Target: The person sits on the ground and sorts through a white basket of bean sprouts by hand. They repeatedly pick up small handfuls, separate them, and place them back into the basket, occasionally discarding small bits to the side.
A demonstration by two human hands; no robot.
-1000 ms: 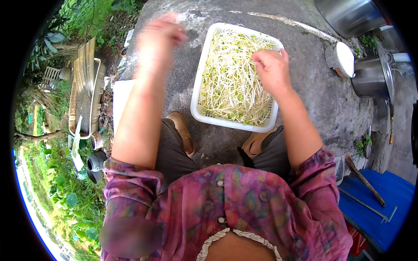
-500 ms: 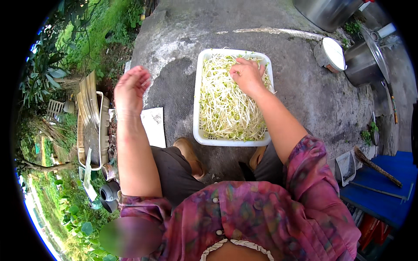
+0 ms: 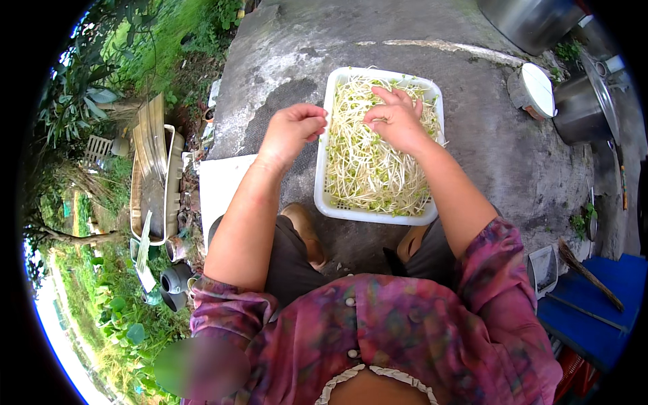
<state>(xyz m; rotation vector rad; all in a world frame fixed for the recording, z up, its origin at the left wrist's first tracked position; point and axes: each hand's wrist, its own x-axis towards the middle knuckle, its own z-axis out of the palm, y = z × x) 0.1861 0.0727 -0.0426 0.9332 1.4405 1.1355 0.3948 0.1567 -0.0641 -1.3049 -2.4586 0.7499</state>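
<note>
Pale bean sprouts (image 3: 371, 165) with small yellow-green heads fill a white plastic basket (image 3: 321, 169) standing on the ground in front of me. Over the upper part of the heap is my right hand (image 3: 399, 123). Its thumb and forefinger are pinched together while the other fingers stick out; whatever lies in the pinch is too small to make out. Just outside the basket's left rim hovers my left hand (image 3: 294, 135), fingers pressed to the thumb. I cannot see what, if anything, is between those fingertips.
A white board or sheet (image 3: 219, 182) lies left of my knee, near a beige trough (image 3: 174, 196). Right of the basket stand a white-lidded bucket (image 3: 533, 91) and metal pots (image 3: 580, 108). A stick (image 3: 587, 273) rests on a blue panel (image 3: 601, 304).
My left hand has swung right, from beyond the white sheet to the basket's left rim, its fingers closing together. My right hand stays over the sprouts, its outer fingers lifted. The view has shifted slightly.
</note>
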